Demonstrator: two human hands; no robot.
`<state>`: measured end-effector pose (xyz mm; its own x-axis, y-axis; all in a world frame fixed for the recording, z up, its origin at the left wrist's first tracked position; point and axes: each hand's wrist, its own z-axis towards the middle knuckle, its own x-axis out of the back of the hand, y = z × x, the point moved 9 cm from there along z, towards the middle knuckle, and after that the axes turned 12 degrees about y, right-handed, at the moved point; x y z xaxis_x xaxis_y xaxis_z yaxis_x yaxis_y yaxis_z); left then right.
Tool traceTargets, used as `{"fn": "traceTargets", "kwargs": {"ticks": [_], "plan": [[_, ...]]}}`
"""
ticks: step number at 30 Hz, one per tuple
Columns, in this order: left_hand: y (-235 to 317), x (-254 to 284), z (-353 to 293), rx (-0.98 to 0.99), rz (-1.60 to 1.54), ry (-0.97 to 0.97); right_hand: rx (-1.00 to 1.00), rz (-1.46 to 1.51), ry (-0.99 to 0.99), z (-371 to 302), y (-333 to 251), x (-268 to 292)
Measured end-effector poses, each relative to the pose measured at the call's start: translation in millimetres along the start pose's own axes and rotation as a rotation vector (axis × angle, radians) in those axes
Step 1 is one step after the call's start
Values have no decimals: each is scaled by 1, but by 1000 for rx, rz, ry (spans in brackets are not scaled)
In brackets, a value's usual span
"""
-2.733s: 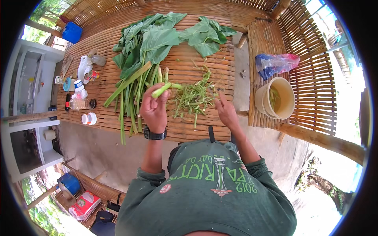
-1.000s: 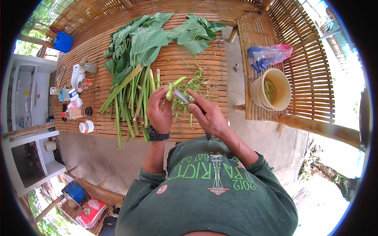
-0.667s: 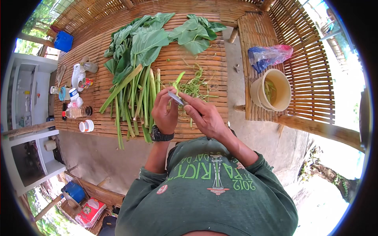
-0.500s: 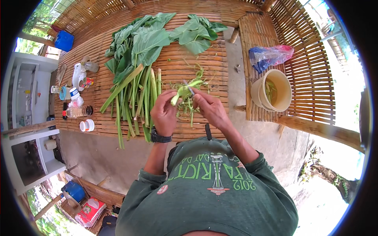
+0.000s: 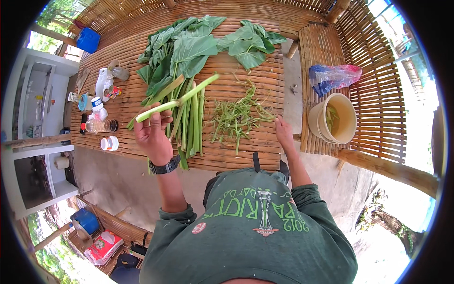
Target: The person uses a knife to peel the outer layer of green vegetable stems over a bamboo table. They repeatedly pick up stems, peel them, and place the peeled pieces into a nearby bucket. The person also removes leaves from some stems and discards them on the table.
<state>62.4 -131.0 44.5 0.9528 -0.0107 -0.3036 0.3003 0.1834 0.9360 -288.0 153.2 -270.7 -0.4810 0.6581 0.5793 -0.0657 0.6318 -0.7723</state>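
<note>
My left hand [image 5: 155, 137] is raised over the near left of the slatted bamboo table, its fingers closed round the lower end of a pale green leaf stalk [image 5: 195, 90]. The stalk slants up to the right, across a bundle of uncut stalks [image 5: 191, 132] that carry large green leaves [image 5: 193, 53]. To the right of the bundle lies a tangled heap of green peelings [image 5: 236, 116]. By the heap's right side, near the table edge, my right hand [image 5: 284, 134] has its fingers pinched together. What they hold is too small to make out.
Bottles, a jar [image 5: 109, 143] and a can [image 5: 112, 91] stand on the table's left side. On the right-hand bench are a cream bucket [image 5: 314, 118] with cut green pieces in liquid and a crumpled plastic bag [image 5: 333, 78]. More leaves [image 5: 250, 45] lie at the back.
My hands were together over the peelings, working on a stalk with what looked like a small blade. They have parted: the left moved left with a stalk, the right moved right.
</note>
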Motion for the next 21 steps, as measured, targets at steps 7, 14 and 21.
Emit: {"fn": "traceTargets", "kwargs": {"ticks": [7, 14, 21], "plan": [[-36, -35, -25, -118, 192, -134, 201, 68, -163, -76, -142, 15], [-44, -86, -73, -255, 344, -334, 449, 357, -318, -147, -273, 50], [-41, -94, -85, -332, 420, -367, 526, 366, -378, -156, -295, 54]]}}
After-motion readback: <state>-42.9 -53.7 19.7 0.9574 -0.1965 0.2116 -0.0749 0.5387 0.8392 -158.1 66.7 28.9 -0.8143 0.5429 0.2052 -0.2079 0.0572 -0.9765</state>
